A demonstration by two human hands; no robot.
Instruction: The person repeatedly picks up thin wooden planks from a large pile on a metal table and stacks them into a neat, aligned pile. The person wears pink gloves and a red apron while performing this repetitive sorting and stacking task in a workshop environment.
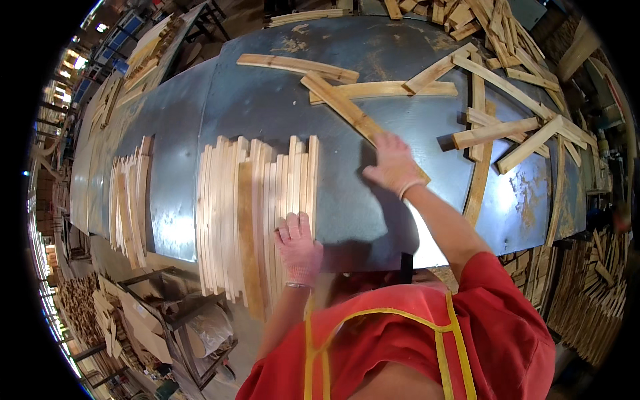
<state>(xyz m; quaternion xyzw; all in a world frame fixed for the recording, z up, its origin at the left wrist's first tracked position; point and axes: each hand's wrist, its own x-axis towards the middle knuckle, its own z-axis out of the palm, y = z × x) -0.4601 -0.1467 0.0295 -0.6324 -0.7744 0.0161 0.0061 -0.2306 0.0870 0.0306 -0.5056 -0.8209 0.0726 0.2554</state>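
Note:
My left hand (297, 244), in a pink glove, rests flat on the near end of a row of pale wooden slats (257, 213) laid side by side on the grey metal table (267, 107). My right hand (393, 163), also gloved, is pressed on the near end of a long diagonal wooden strip (347, 110) that runs up and to the left across the table. This strip lies just right of the slat row.
A second row of slats (130, 200) lies at the table's left. Loose strips (507, 127) are scattered across the right and far side. Stacks of wood pieces (593, 293) stand below the table's right edge, and more wood (87, 307) lies at the lower left.

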